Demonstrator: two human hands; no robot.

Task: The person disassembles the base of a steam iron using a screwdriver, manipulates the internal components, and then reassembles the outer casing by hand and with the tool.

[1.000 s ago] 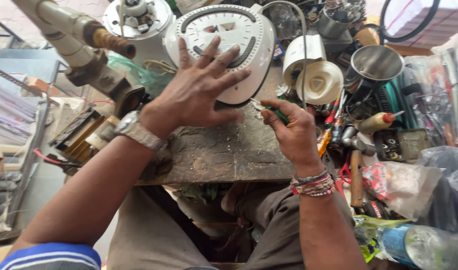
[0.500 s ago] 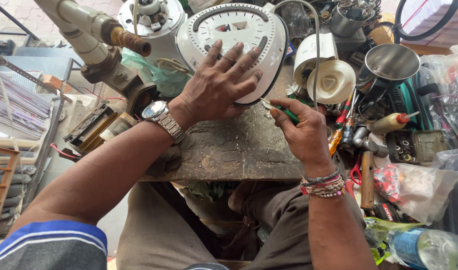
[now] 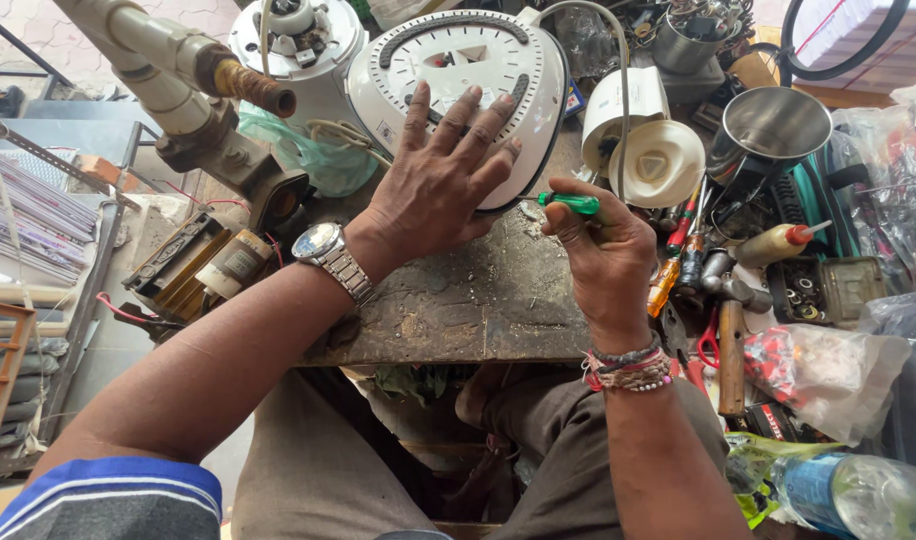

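Your left hand (image 3: 440, 185) lay flat, fingers spread wide, pressed on the white appliance (image 3: 458, 60) that rested upside down at the far edge of the bench (image 3: 458, 310); it gripped nothing. Your right hand (image 3: 603, 255) was curled tight around a green-handled screwdriver (image 3: 570, 203), its tip aimed at the appliance's near rim, just beside your left fingertips. A steel cup (image 3: 773, 125) stood well to the right.
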